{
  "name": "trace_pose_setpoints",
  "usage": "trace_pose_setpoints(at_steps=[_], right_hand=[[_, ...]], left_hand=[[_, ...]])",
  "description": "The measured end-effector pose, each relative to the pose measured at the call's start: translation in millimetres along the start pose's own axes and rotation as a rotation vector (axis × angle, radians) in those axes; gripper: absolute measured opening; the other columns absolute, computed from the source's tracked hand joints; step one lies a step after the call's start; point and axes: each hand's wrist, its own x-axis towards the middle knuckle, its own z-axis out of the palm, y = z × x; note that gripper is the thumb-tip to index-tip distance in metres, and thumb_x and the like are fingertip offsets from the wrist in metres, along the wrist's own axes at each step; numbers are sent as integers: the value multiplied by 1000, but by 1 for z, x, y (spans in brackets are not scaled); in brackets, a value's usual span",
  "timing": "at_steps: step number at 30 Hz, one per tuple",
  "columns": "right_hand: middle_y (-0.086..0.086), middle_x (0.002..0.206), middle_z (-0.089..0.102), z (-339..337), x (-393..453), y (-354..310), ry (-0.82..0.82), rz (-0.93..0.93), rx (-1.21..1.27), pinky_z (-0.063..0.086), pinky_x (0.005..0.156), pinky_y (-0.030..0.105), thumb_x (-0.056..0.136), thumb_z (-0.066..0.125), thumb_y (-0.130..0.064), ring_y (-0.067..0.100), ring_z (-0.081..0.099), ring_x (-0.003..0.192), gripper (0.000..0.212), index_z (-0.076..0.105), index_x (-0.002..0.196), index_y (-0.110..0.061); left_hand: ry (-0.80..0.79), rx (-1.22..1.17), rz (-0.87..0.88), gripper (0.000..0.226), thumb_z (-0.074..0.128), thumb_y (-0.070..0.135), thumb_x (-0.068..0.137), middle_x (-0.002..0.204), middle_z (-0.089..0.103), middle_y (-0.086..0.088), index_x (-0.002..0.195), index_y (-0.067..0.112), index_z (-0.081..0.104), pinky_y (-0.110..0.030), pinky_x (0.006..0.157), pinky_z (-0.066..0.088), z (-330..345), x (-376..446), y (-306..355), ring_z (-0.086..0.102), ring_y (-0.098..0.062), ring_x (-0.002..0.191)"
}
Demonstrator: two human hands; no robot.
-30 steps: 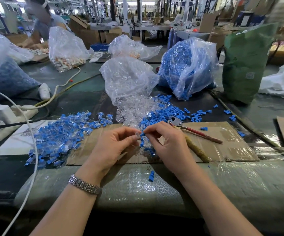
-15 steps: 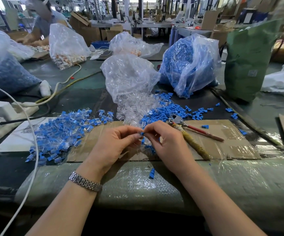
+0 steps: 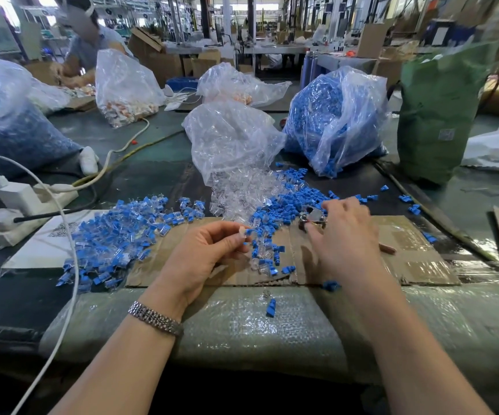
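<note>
1. The room is a long factory hall with cardboard boxes and more benches behind; another person (image 3: 92, 46) works at the far left.
2. The bench (image 3: 152, 175) is dark green, its near edge wrapped in bubble film (image 3: 242, 333); a dropped part could slide off that slick edge and be lost.
3. A blue bag (image 3: 332, 121), a clear bag (image 3: 230, 139) and a green sack (image 3: 433, 109) stand at the back; the clear one spills open, so a knock could send more shells into the work area.
4. A cardboard sheet (image 3: 406, 259) lies under both hands.
5. The finished pile (image 3: 116, 235) lies to the left, the loose blue caps (image 3: 275, 211) in the middle; the two nearly meet, so a fumbled part could land unsorted.
6. The right hand (image 3: 344, 232) reaches forward; its grip is narrow, thumb and forefinger curled about the metal head of the pliers (image 3: 312, 217); taken by the head, the tool may twist or slip.
7. The left hand (image 3: 209, 253) holds the joined piece (image 3: 246, 232) in a fingertip pinch above the cardboard, just before the loose caps; so slight a hold may let it drop or come apart.
</note>
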Motion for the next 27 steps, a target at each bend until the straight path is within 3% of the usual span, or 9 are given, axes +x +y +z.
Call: trace_pose_setpoints(at_steps=[3, 7, 10, 12, 14, 16, 19, 23, 27], right_hand=[[11, 131, 52, -9, 12, 10, -269, 89, -292, 38, 102, 52, 94, 58, -50, 31, 45, 126, 48, 55, 126, -15], [13, 120, 57, -17, 20, 7, -320, -30, -340, 42, 88, 40, 95, 58, -40, 31, 50, 114, 30, 60, 109, -13], [11, 93, 63, -26, 24, 2, -381, -13, -212, 40, 59, 31, 93, 58, -31, 24, 55, 80, 24, 60, 86, -8], [6, 73, 59, -38, 23, -1, -396, 1, -27, 38, 51, 30, 94, 60, -29, 20, 52, 61, 27, 63, 82, -6], [4, 67, 60, -52, 18, -5, -434, -13, 237, 47, 53, 29, 92, 64, -26, 18, 58, 54, 22, 67, 85, -6], [3, 69, 71, -63, 7, -13, -550, -66, 417, 56, 62, 28, 89, 63, -19, 14, 71, 60, 10, 70, 90, -12], [14, 86, 76, -62, -7, -28, -734, -83, 557, 62, 81, 46, 92, 56, -6, 30, 75, 80, 18, 69, 104, -1], [18, 90, 74, -55, -17, -42, -802, -97, 539, 62, 80, 46, 99, 49, -2, 27, 73, 76, 19, 61, 104, 11], [20, 94, 74, -50, -21, -48, -833, -148, 485, 60, 85, 50, 101, 51, -11, 32, 75, 87, 18, 62, 94, 2]], left_hand=[[10, -118, -13, 19, 71, 7, 81, 100, 75, -21, 98, 11, 80, -29, 69, 63, 0, 0, 2, 74, -23, 82], [26, -183, -14, 20, 71, 6, 79, 100, 76, -20, 98, 6, 79, -26, 65, 61, 1, -1, 6, 74, -22, 80], [46, -223, -4, 26, 71, 6, 77, 100, 76, -20, 102, 2, 75, -26, 62, 61, 1, -2, 7, 73, -21, 77], [58, -252, -2, 23, 72, 7, 76, 101, 76, -19, 98, 4, 78, -26, 62, 61, 0, -2, 8, 74, -21, 78], [70, -280, 2, 22, 73, 9, 76, 103, 76, -18, 97, 8, 80, -27, 62, 61, -3, -1, 7, 74, -21, 81], [80, -275, 24, 21, 74, 13, 78, 107, 76, -16, 98, 13, 81, -27, 64, 61, -6, 1, 5, 74, -20, 86], [93, -253, 76, 23, 75, 16, 79, 111, 76, -15, 100, 18, 81, -24, 68, 59, -7, 3, 3, 74, -19, 91], [92, -212, 104, 23, 76, 18, 77, 110, 77, -12, 99, 22, 82, -21, 74, 58, -6, 2, 3, 74, -17, 95], [89, -188, 100, 23, 76, 20, 75, 102, 78, -6, 97, 23, 82, -21, 72, 59, -2, 2, 4, 74, -13, 90]])
